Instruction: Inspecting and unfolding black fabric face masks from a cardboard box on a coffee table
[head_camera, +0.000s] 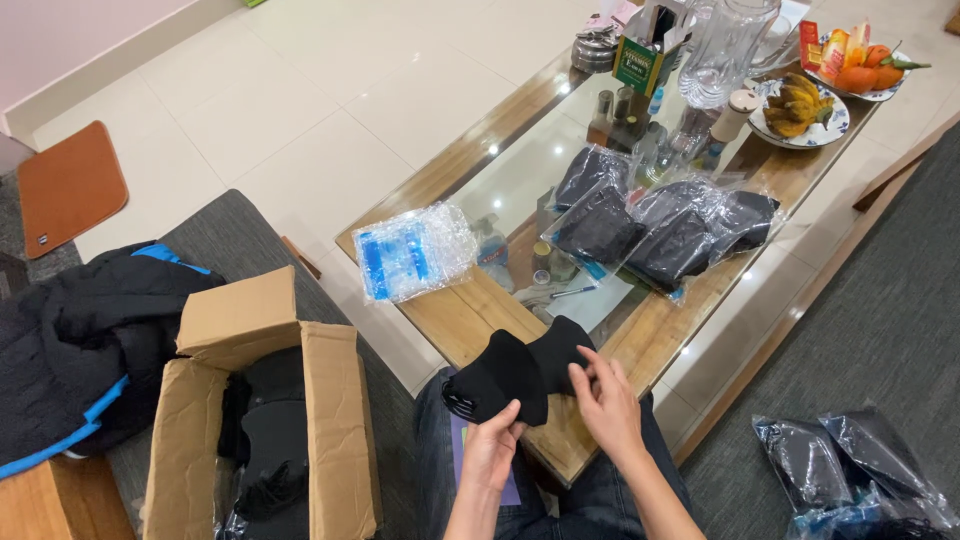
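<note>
A black fabric piece (520, 370), folded and shaped like a mask or sock, is held over my lap at the near edge of the table. My left hand (492, 445) grips its lower edge from below. My right hand (605, 400) pinches its right side with thumb and fingers. Beyond them, on the glass-topped wooden table (520, 170), lie several clear bags holding black fabric items (660, 225) and a stack of empty clear plastic bags with blue print (412, 250).
An open cardboard box (260, 420) with black items stands on the grey sofa at my left, beside a black and blue jacket (80, 340). More bagged black items (850, 470) lie at the right. A glass jug (728, 45), fruit plates (800, 105) and small bottles stand at the table's far end.
</note>
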